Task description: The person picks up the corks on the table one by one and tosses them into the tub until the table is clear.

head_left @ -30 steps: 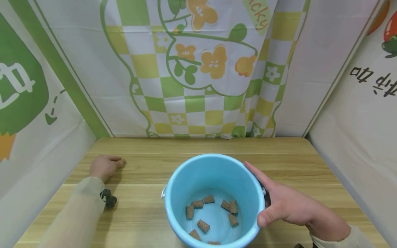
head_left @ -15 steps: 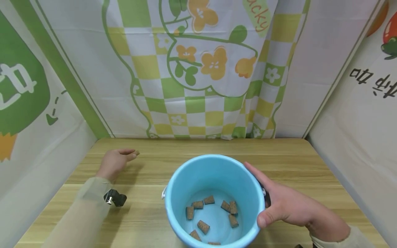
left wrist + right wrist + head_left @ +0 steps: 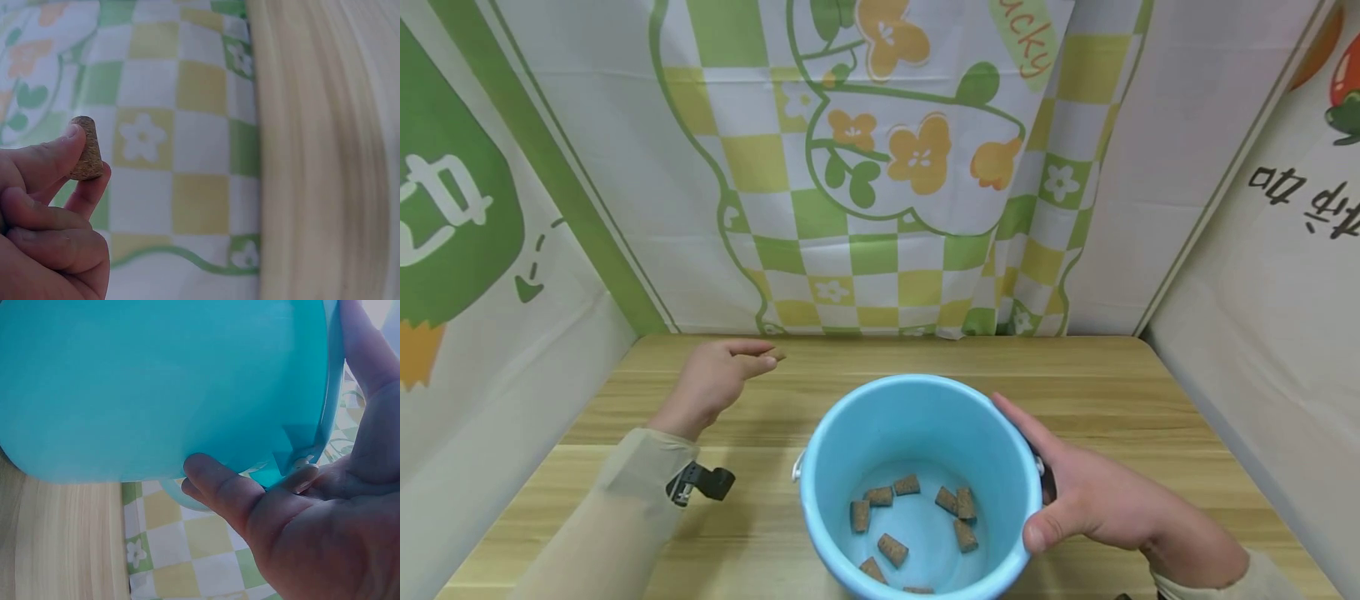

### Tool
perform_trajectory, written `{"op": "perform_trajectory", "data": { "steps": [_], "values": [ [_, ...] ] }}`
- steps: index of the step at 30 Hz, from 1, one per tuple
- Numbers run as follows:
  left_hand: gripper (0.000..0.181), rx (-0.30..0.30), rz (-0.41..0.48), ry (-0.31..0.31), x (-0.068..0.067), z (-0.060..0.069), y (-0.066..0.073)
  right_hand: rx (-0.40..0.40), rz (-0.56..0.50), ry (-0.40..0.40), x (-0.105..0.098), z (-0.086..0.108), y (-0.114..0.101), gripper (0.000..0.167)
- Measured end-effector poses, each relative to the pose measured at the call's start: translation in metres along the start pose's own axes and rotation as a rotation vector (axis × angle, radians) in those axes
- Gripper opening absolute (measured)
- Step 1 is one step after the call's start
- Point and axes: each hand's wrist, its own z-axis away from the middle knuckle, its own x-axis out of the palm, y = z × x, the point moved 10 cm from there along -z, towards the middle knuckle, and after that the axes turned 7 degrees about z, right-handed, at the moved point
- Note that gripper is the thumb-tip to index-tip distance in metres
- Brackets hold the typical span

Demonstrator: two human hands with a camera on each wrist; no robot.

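Between thumb and index finger, my left hand (image 3: 715,379) pinches a cork stopper (image 3: 90,150), tapered and speckled brown. In the head view this hand is above the far left of the table, to the left of a light blue bucket (image 3: 917,421). Several similar corks (image 3: 892,548) lie scattered on the bucket's floor. My right hand (image 3: 1097,492) grips the bucket's right side by the rim, thumb toward the front and index finger toward the back. The right wrist view has other fingers (image 3: 219,487) against the outer wall (image 3: 156,394).
The bucket stands on a wood-grain table (image 3: 760,517). A green-and-yellow checked cloth (image 3: 895,275) hangs behind it, and printed white panels (image 3: 1262,292) close in both sides. A small black device (image 3: 700,482) is strapped to the left wrist.
My left hand has risen off the table with the cork and moved right and farther back. The right hand and the bucket have stayed in place.
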Motion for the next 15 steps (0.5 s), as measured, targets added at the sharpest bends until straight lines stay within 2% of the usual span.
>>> {"op": "perform_trajectory", "data": {
  "steps": [7, 15],
  "values": [
    [0.036, 0.039, 0.003, -0.005, 0.01, 0.012, 0.033, -0.002, 0.0, -0.002, 0.0, 0.0, -0.001, 0.125],
    [0.031, 0.13, 0.004, -0.028, 0.025, 0.034, 0.069, 0.003, 0.002, 0.0, 0.0, 0.0, -0.001, 0.125]
  ]
}}
